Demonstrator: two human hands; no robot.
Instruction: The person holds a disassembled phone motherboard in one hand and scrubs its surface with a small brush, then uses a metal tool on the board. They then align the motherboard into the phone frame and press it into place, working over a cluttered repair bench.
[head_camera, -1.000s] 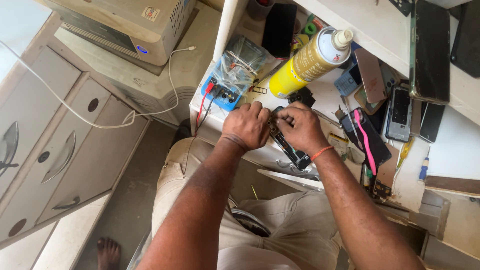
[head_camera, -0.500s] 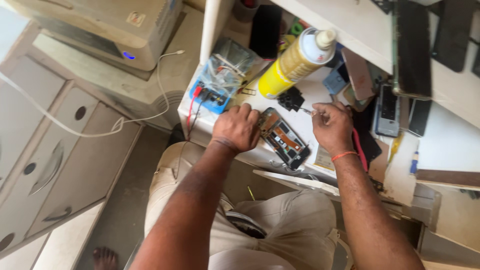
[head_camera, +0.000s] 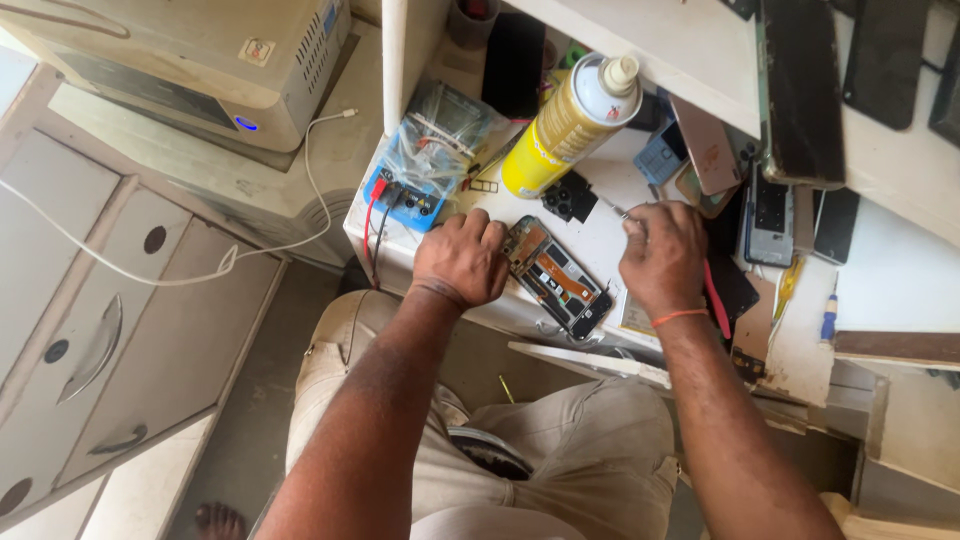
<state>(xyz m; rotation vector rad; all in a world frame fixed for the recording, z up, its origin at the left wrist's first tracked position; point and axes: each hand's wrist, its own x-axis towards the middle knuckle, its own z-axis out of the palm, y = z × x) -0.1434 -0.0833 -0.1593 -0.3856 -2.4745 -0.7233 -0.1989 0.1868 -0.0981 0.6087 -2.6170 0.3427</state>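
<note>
1. The left hand (head_camera: 462, 262) sits just left of the frame's centre, knuckles up and fingers curled, pressing on the upper left end of an opened phone (head_camera: 556, 277). It steadies that end rather than wrapping around it.
2. The opened phone lies flat on the white worktop (head_camera: 600, 235) at the centre of the frame, slanting from upper left to lower right, its back off and its dark inner parts with orange strips exposed.
3. The right hand (head_camera: 662, 256) is right of centre, apart from the phone, closed into a loose fist around a thin metal tool (head_camera: 613, 209) whose tip pokes out toward the upper left. An orange band circles the wrist.
4. A yellow spray can (head_camera: 567, 127) with a white nozzle lies tilted above the phone, in the upper middle of the frame.
5. A small black part (head_camera: 570, 196) rests on the worktop between the can and the phone.
6. A blue device (head_camera: 405, 198) with red and black leads, under a clear plastic bag, sits at the worktop's left edge, above the left hand.
7. Other phones (head_camera: 770, 215) and dark screens crowd the right side, beside and above the right hand.
8. A beige machine (head_camera: 200, 60) with a small blue light fills the upper left, a white cable trailing below it.
</note>
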